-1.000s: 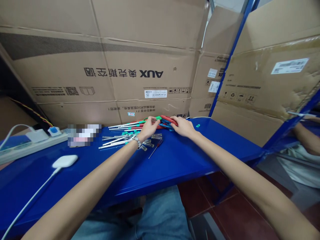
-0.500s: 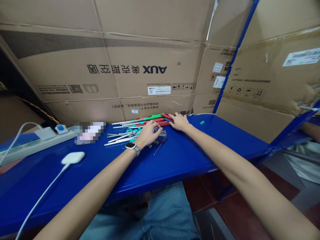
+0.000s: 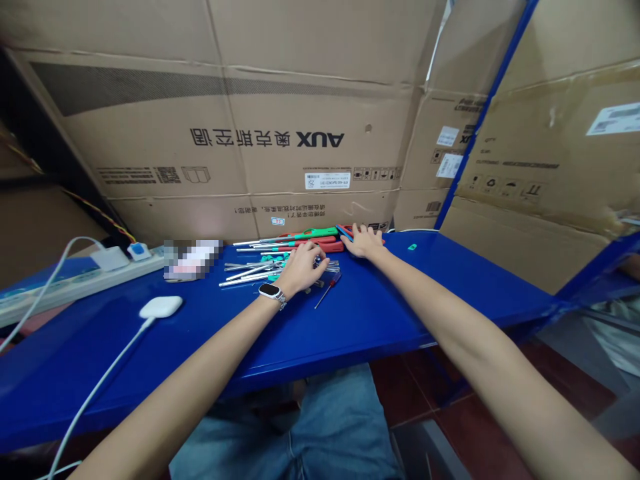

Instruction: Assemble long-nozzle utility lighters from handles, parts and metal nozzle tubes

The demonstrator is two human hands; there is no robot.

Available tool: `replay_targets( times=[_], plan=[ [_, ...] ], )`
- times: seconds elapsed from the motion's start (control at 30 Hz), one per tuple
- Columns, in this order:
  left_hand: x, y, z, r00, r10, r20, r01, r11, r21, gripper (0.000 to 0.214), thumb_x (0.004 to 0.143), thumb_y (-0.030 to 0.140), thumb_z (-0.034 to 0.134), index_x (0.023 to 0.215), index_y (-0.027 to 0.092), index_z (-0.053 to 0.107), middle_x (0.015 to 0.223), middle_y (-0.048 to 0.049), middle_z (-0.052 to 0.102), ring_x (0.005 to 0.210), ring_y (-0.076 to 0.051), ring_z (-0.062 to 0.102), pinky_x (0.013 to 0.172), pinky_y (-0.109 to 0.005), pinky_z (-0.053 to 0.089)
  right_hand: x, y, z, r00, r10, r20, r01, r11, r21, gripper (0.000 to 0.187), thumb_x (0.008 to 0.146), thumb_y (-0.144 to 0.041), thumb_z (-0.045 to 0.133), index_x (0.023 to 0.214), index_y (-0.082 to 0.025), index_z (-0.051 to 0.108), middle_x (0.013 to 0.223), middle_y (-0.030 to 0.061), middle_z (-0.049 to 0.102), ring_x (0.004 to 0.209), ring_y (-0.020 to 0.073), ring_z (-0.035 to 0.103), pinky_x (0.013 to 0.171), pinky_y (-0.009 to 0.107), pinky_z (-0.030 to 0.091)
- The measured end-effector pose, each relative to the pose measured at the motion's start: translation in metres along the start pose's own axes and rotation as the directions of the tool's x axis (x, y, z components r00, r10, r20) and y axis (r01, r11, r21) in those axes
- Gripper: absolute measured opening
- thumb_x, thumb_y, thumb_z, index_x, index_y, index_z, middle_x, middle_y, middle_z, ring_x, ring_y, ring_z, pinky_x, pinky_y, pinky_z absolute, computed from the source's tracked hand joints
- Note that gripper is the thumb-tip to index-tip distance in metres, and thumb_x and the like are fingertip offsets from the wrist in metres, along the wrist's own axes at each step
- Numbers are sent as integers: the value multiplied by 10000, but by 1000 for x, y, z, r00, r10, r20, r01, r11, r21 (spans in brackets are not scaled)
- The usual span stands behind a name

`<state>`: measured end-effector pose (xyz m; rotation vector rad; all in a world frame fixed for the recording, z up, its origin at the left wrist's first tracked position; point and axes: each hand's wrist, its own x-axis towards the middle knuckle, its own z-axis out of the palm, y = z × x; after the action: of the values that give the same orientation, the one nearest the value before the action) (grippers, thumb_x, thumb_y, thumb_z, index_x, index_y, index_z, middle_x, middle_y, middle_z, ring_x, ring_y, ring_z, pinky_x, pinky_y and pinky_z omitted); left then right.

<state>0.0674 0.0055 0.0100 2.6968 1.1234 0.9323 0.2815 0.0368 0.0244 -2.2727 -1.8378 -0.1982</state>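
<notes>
My left hand (image 3: 301, 268) hovers at or rests on a pile of thin metal tubes (image 3: 247, 272) and small green parts (image 3: 274, 277). Its fingers are curved, the thumb stands apart, and nothing shows in its grasp; the fingertips are partly hidden. My right hand (image 3: 364, 243) lies with spread fingers over the handles of long-nosed lighters, a blue one (image 3: 344, 231) and red ones beside it. Left of it, lighters with red handles (image 3: 327, 247) and a green handle (image 3: 320, 233) lie side by side, tubes pointing left. A small screwdriver (image 3: 327, 291) sits below my left hand.
A blue table (image 3: 320, 340) carries everything. To the left are a blurred phone (image 3: 193, 260), a white charging case (image 3: 161, 307) on a cable, and a power strip (image 3: 65, 283). Cardboard (image 3: 280, 100) walls the back and right. A small green piece (image 3: 412, 247) lies right.
The view has shifted slightly, so the scene sits further right. My right hand and the blue handle have moved slightly away along the lighters. My left hand stays over the metal pile.
</notes>
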Motion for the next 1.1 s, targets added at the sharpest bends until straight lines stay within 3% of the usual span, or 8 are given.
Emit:
replay_targets(
  times=[0.13, 0.23, 0.37, 0.5, 0.63, 0.8, 0.93, 1.1],
  plan=[
    [-11, -6, -19, 1000, 2, -21, -1, 999, 42, 245, 956, 386, 467, 931, 205, 630, 1074, -83, 609, 1043, -272, 555, 906, -432, 430, -1, -6, 5, 1000, 22, 21, -23, 999, 31, 782, 952, -554, 380, 1555, -75, 244, 1575, 234, 317, 1425, 378, 301, 1117, 571, 214],
    [-24, -20, -36, 999, 5, -36, -3, 998, 65, 244, 955, 379, 462, 916, 204, 627, 1054, -80, 606, 1032, -263, 557, 916, -419, 430, -4, -9, 4, 997, 39, -66, -32, 994, 101, 794, 866, -502, 557, 1517, -109, 329, 1522, 226, 389, 1370, 381, 360, 1075, 566, 273],
    [-45, -47, -57, 998, -50, -48, 53, 996, 69, 216, 936, 352, 481, 891, 201, 627, 1039, -78, 607, 1015, -256, 564, 912, -402, 437, -8, -13, 0, 975, -87, -204, 118, 982, 145, 558, 816, -375, 629, 1345, -214, 551, 1372, 156, 515, 1244, 337, 454, 994, 502, 337],
    [-63, -67, -70, 983, -177, -49, 180, 982, 52, 235, 933, 368, 477, 868, 202, 632, 1035, -80, 611, 1010, -265, 571, 893, -404, 441, -10, -18, -1, 965, -125, -233, 148, 985, 85, 215, 868, -253, 543, 973, -204, 724, 1171, 131, 588, 1142, 305, 484, 945, 450, 335],
    [-66, -71, -69, 981, -190, -26, 191, 980, 53, 241, 930, 379, 474, 875, 210, 637, 1029, -80, 615, 1033, -278, 568, 902, -422, 444, -12, -25, 0, 961, -150, -233, 161, 986, 32, 241, 880, -243, 507, 963, -173, 722, 1120, 152, 609, 1103, 309, 493, 932, 445, 331],
    [-62, -65, -58, 998, -56, 13, 55, 998, 44, 281, 959, 384, 441, 1004, 202, 651, 1135, -89, 638, 1103, -270, 572, 953, -436, 450, -14, -45, 1, 898, -427, -108, 424, 904, -49, 351, 852, -237, 522, 1166, -167, 662, 1209, 154, 603, 1158, 316, 475, 968, 459, 322],
    [-65, -56, -48, 989, 51, 138, -62, 995, 81, 421, 979, 480, 424, 1265, 223, 594, 1402, -104, 552, 1305, -291, 492, 1070, -501, 388, -7, -59, 0, 909, -417, 3, 417, 907, -54, 314, 818, -207, 566, 1104, -163, 687, 1176, 157, 622, 1140, 325, 497, 992, 482, 311],
    [-66, -49, -39, 976, 88, 200, -110, 989, 101, 429, 989, 474, 414, 1293, 234, 597, 1467, -106, 504, 1383, -292, 429, 1142, -530, 310, 1, -61, -2, 929, -370, -9, 370, 929, -19, 214, 822, -269, 615, 992, -174, 705, 1167, 166, 609, 1149, 341, 494, 969, 477, 323]
  ],
)
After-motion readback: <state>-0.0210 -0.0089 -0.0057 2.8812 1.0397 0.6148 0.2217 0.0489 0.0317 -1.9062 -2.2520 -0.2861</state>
